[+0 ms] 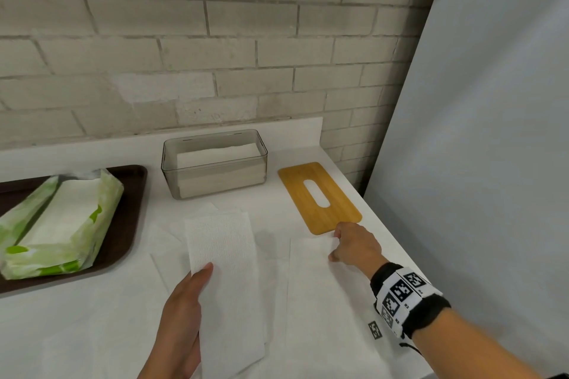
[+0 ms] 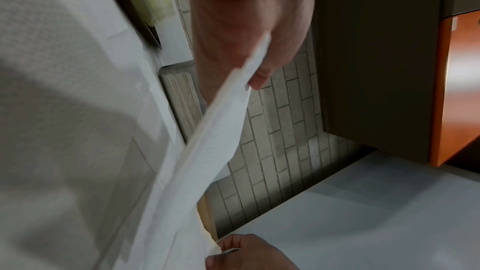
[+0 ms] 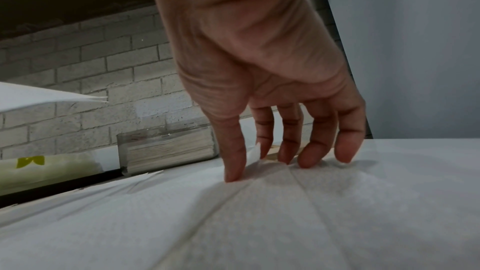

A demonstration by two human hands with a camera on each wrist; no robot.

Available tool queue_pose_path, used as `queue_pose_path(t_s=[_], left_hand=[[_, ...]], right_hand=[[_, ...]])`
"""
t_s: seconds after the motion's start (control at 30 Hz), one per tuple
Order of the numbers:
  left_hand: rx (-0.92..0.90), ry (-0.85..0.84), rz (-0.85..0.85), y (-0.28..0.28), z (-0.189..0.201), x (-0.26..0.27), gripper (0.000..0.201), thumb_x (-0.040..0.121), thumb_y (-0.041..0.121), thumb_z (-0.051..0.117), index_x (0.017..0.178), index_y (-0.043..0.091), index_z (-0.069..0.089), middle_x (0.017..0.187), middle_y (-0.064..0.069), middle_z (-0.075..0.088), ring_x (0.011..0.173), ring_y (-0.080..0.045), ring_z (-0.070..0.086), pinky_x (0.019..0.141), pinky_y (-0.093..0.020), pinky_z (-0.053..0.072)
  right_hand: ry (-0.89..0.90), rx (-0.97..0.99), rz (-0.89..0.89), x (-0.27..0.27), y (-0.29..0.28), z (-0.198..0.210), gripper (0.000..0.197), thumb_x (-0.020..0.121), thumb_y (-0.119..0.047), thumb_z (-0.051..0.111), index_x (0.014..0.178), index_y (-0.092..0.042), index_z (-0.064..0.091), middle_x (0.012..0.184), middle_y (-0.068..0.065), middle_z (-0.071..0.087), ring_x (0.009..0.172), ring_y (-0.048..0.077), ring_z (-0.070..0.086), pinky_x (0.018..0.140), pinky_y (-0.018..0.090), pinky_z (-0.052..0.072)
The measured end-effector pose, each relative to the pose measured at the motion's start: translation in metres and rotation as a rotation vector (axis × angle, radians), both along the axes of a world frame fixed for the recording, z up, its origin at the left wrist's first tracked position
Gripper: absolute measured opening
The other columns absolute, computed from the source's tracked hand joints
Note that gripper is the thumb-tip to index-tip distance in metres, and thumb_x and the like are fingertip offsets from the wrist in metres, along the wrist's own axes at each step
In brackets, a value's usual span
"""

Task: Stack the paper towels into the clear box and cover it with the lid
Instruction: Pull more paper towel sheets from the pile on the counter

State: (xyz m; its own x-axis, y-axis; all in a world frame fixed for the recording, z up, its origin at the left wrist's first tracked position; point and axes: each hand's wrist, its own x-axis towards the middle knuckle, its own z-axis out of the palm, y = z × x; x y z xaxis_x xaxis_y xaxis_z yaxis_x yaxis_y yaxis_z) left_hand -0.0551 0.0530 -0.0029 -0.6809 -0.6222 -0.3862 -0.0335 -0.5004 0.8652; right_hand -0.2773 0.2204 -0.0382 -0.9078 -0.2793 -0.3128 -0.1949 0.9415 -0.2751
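Note:
The clear box (image 1: 214,163) stands at the back of the white counter with a stack of paper towels inside; it also shows in the right wrist view (image 3: 166,151). To its right the bamboo lid (image 1: 318,197) with an oval slot lies flat. My left hand (image 1: 187,311) holds a folded paper towel (image 1: 224,271) by its near end, thumb on top, lifted off the counter (image 2: 207,151). My right hand (image 1: 354,244) is at the far corner of another towel (image 1: 323,301) lying flat. Its fingertips (image 3: 306,161) rest on the sheet, and thumb and forefinger pinch the raised corner.
A brown tray (image 1: 129,224) at the left carries an opened green-and-white pack of towels (image 1: 58,221). More loose sheets (image 1: 166,243) lie under and beside the held one. A brick wall runs behind; a grey panel (image 1: 492,132) borders the counter's right edge.

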Motion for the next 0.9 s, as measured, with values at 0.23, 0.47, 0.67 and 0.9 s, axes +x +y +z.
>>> queue_pose_path(t_s=[0.23,0.47,0.67,0.9], left_hand=[[0.016,0.003,0.008,-0.001,-0.004,-0.001,0.037,0.093,0.021,0.055,0.127,0.006,0.056,0.112,-0.01,0.063,0.092,-0.023,0.058,0.086,-0.036,0.041],[0.134,0.031,-0.002,-0.01,0.001,0.001,0.032,0.092,0.027,0.055,0.116,0.006,0.062,0.106,-0.014,0.069,0.095,-0.03,0.064,0.076,-0.038,0.049],[0.227,0.068,-0.046,-0.003,0.008,-0.001,0.031,0.092,0.029,0.053,0.106,0.005,0.066,0.093,-0.014,0.074,0.083,-0.029,0.071,0.078,-0.042,0.049],[0.304,0.047,-0.04,0.004,0.003,0.006,0.058,0.083,0.057,0.048,0.117,0.013,0.062,0.111,-0.015,0.07,0.104,-0.036,0.064,0.094,-0.047,0.045]], right_hand=[[0.018,-0.18,0.039,-0.004,0.004,0.001,0.023,0.079,-0.025,0.073,0.073,-0.024,0.05,0.097,-0.002,0.052,0.094,0.021,0.054,0.083,0.028,0.046],[-0.525,-1.138,0.195,0.027,0.019,0.084,0.016,0.084,-0.016,0.068,0.081,-0.013,0.053,0.079,0.001,0.061,0.075,0.015,0.058,0.067,0.022,0.049],[-0.451,-1.332,0.152,0.074,-0.035,0.106,0.013,0.094,-0.02,0.051,0.081,-0.021,0.046,0.063,-0.009,0.056,0.052,0.004,0.05,0.048,0.017,0.042],[0.233,-0.773,0.197,0.106,-0.108,0.056,0.017,0.101,-0.031,0.032,0.106,-0.018,0.043,0.055,-0.006,0.038,0.049,0.008,0.036,0.046,0.024,0.027]])
